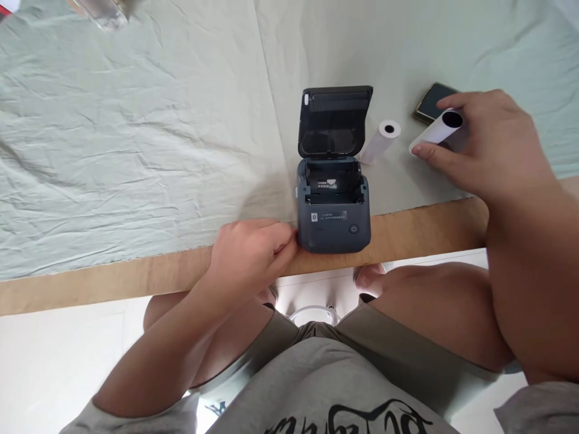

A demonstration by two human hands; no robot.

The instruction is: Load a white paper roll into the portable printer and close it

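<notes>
A dark printer [335, 226] stands at the table's front edge, its lid [335, 123] raised and its paper bay uncovered. My left hand [253, 250] rests on the edge at the printer's left side, fingers curled in, with nothing seen in them. Off to the right, my right hand [479, 138] grips a white roll [432, 135] between thumb and fingers; the roll's end shows a wide dark hole. A thinner white roll [380, 143] with a small core hole stands between the printer and my right hand.
Just behind the held roll lies a dark phone-like device [433, 102], partly covered by my right fingers. A wrinkled pale green cloth [181, 120] covers the table up to its bare wooden edge [113, 280]. A clear object [108, 15] is at the far left.
</notes>
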